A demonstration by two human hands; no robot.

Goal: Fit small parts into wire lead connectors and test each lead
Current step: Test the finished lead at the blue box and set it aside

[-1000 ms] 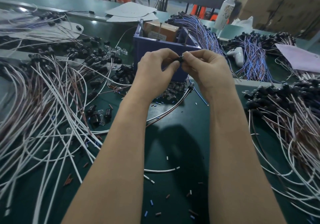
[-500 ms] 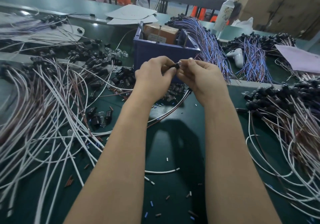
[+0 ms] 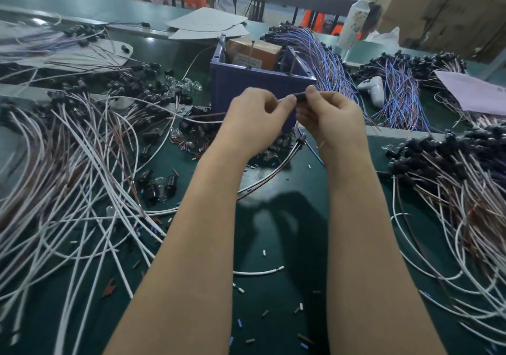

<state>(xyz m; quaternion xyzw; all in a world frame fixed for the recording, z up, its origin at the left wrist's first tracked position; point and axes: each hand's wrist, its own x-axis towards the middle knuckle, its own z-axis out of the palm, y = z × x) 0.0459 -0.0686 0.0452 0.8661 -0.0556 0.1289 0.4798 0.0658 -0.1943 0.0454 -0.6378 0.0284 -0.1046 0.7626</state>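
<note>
Both hands meet in front of the blue bin [image 3: 254, 86]. My right hand [image 3: 331, 119] pinches a small black connector [image 3: 301, 97] between thumb and forefinger. My left hand [image 3: 254, 119] has its fingers curled and its fingertips touch the connector's left end; whether it holds a small part I cannot tell. A white and brown lead [image 3: 273, 175] hangs down from under the hands and curves left over the green table [image 3: 273, 239]. Loose black connectors and clear bulbs [image 3: 158, 187] lie to the left.
Heaps of white and brown leads [image 3: 68, 190] cover the left, and more [image 3: 465, 190] with black connectors fill the right. Blue-wired bundles [image 3: 323, 53] lie behind the bin. A white game controller [image 3: 373, 87], a white bottle [image 3: 354, 17] and paper sheets [image 3: 471, 94] sit at the back.
Both hands have stayed together in front of the bin, shifting slightly. The black connector now shows more plainly, pinched in my right fingers.
</note>
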